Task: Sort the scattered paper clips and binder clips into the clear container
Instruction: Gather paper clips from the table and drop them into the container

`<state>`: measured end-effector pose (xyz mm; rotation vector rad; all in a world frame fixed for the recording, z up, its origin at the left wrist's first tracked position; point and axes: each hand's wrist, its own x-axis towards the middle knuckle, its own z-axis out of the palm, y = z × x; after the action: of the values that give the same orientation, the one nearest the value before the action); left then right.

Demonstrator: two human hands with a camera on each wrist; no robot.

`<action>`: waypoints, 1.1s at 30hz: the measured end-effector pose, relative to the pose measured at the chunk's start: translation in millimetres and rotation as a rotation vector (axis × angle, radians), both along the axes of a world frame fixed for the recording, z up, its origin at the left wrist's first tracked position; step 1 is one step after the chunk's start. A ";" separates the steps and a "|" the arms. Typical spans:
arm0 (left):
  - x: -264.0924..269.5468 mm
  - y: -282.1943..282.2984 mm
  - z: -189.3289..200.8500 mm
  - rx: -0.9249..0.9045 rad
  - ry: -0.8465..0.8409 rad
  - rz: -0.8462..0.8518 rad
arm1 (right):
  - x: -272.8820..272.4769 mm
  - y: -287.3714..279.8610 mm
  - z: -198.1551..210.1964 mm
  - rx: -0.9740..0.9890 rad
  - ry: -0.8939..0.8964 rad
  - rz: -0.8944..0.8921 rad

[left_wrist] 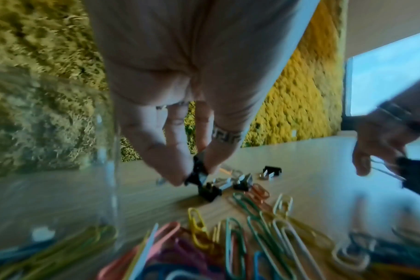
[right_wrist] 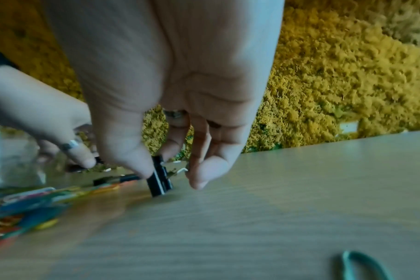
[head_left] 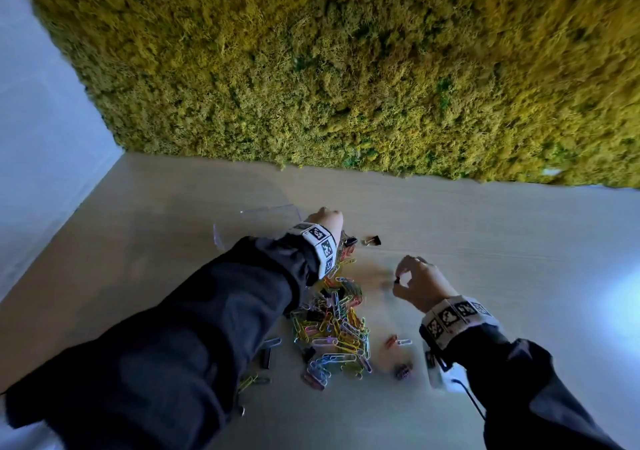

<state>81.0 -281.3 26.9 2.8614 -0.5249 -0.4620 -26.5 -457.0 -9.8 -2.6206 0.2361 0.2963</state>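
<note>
My left hand [left_wrist: 195,176] reaches past the pile, beside the clear container [head_left: 254,222], and pinches a black binder clip [left_wrist: 197,164] between thumb and finger just above the table. Its fingertips are hidden in the head view. My right hand [right_wrist: 157,164] hovers low at the right and pinches another black binder clip [right_wrist: 160,184]. A heap of coloured paper clips [head_left: 334,328] with a few binder clips lies between my arms. More black binder clips [left_wrist: 210,190] lie under the left hand, and one [head_left: 372,240] lies further right.
The pale wooden table [head_left: 502,259] ends at a wall of yellow-green moss [head_left: 346,68]. Stray clips [head_left: 398,341] lie near my right wrist, and a dark clip [head_left: 266,358] lies by my left sleeve. A teal paper clip [right_wrist: 362,265] lies near the right wrist camera.
</note>
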 end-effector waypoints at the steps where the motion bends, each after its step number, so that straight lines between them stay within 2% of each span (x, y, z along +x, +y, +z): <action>1: -1.4 -0.6 -2.2 0.043 0.013 -0.004 | 2.5 -2.2 -0.5 -0.031 0.023 -0.001; 4: -16.9 11.3 4.1 -0.047 0.083 -0.082 | -1.4 -0.7 2.1 -0.107 0.017 -0.007; 7: -47.4 54.4 24.1 -0.268 0.141 -0.171 | -21.5 23.3 12.3 -0.002 -0.096 0.106; 9: -66.4 97.9 29.5 -0.299 0.174 -0.135 | -35.9 44.7 18.5 0.051 0.023 0.241; 12: -83.8 163.3 23.2 -0.044 0.196 -0.028 | -47.8 68.3 7.6 -0.085 0.166 0.372; 14: -90.5 196.4 14.2 0.119 0.289 0.048 | -51.2 82.0 1.5 -0.204 0.210 0.409; 16: -95.6 215.7 7.4 0.169 0.393 0.073 | -51.7 91.4 -7.9 -0.238 0.221 0.398; 18: -101.1 220.3 1.8 0.158 0.445 0.044 | -53.9 95.9 -14.7 -0.144 0.177 0.377; 21: -103.0 209.3 -10.3 0.096 0.386 -0.056 | -55.7 97.7 -16.9 0.106 0.095 0.331; 28: -86.9 186.4 -25.0 0.060 0.153 -0.356 | -54.6 95.3 -6.2 0.151 -0.012 0.324; 33: -85.3 186.5 -31.0 0.160 0.105 -0.407 | -48.8 88.3 0.5 0.197 0.025 0.235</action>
<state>-4.2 -94.8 -4.1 2.8532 -1.1031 -0.7438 -75.3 -368.8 -9.3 -2.4500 -0.0908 0.4102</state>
